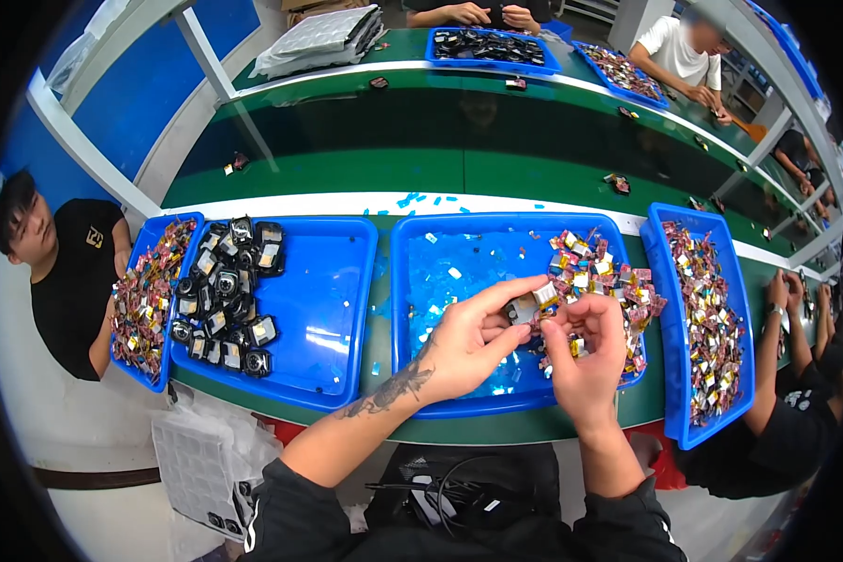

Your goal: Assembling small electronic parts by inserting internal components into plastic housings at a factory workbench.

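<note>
My left hand [473,348], with a tattooed forearm behind it, grips a small black device housing [523,309] between thumb and fingers. A silver, yellow-edged battery piece [545,297] shows at the housing's upper right end. Close beside it, my right hand [587,361] has its thumb and fingers pinched together by the housing's lower edge; what lies between them is too small to make out. Both hands are over a blue tray [407,379]. Under and beyond them lies a pile of small circuit boards with batteries [595,262], along with scattered blue film pieces [468,258].
A blue tray [337,389] on the left holds black housings [225,290]. Narrow trays of boards stand at the far left [165,375] and right [688,436]. Beyond runs a green conveyor [347,131] with scattered parts. Several people work nearby, one at the left [75,272].
</note>
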The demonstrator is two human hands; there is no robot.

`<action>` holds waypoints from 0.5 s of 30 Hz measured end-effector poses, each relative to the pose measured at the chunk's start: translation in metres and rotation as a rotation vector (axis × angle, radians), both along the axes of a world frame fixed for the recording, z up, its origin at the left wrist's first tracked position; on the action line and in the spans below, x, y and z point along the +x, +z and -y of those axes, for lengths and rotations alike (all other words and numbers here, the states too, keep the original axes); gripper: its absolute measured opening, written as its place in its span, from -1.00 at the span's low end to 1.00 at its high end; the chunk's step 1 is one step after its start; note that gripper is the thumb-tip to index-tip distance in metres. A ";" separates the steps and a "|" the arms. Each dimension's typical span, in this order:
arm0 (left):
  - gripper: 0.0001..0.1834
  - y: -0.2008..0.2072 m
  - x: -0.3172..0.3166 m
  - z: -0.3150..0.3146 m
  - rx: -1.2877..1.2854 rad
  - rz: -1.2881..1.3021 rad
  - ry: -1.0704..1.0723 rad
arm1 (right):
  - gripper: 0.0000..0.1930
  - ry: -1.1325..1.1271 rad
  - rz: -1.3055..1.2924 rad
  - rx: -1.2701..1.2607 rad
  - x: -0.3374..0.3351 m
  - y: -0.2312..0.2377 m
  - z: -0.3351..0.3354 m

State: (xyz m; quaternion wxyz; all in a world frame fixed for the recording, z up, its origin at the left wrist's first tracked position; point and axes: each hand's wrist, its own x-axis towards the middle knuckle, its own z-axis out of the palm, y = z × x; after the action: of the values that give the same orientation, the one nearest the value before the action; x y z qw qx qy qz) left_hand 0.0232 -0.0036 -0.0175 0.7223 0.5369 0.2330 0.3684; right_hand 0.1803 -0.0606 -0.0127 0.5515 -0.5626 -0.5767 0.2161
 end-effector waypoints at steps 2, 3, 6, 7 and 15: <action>-0.45 0.000 0.001 0.002 0.055 -0.040 0.018 | -0.72 -0.038 -0.031 0.004 -0.001 -0.001 -0.001; -0.44 0.000 0.001 0.003 0.106 -0.079 0.035 | -0.72 -0.038 -0.031 0.006 -0.001 -0.001 -0.001; -0.42 -0.003 0.000 0.002 0.066 -0.051 0.036 | -0.71 -0.040 0.008 0.006 -0.001 -0.005 -0.001; -0.42 -0.002 -0.001 0.002 0.068 -0.048 0.036 | -0.71 -0.050 0.031 0.030 -0.002 -0.006 0.000; -0.44 0.004 0.001 0.002 0.039 0.017 0.039 | -0.62 -0.021 -0.070 -0.018 0.000 -0.001 -0.003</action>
State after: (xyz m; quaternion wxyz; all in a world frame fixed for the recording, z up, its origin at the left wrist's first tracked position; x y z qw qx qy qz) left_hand 0.0247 -0.0052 -0.0137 0.7065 0.5429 0.2300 0.3914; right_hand 0.1804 -0.0577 -0.0141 0.5685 -0.5658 -0.5492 0.2348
